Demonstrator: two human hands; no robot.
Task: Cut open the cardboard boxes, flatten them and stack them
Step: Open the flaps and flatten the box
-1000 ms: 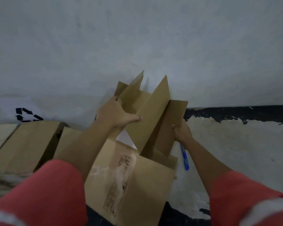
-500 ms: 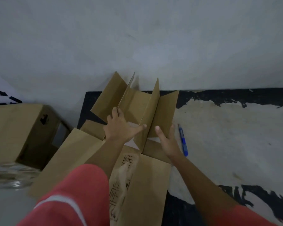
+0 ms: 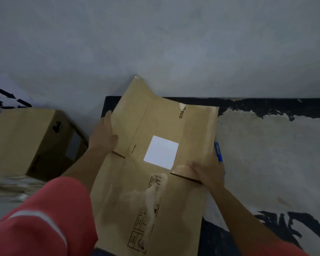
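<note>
A flattened brown cardboard box (image 3: 155, 182) lies in front of me on the floor, printed side up, with a white label (image 3: 161, 152) near its middle and handling symbols lower down. My left hand (image 3: 104, 134) holds the box's left edge, fingers straight along it and thumb over the top. On the right edge, my right hand (image 3: 205, 171) grips the cardboard beside a flap slit. A blue box cutter (image 3: 218, 151) lies on the floor just beyond the right edge, partly hidden by my right hand.
An uncut brown box (image 3: 31, 141) stands at the left with a hand hole in its side. A white sheet with a recycling symbol (image 3: 6, 99) is behind it. A grey wall rises close ahead. Black and pale patchy floor (image 3: 275, 154) spreads to the right.
The upright flaps have been folded down and the box now lies flat, printed side up. Both hands moved from the flaps to the box's left and right edges.
</note>
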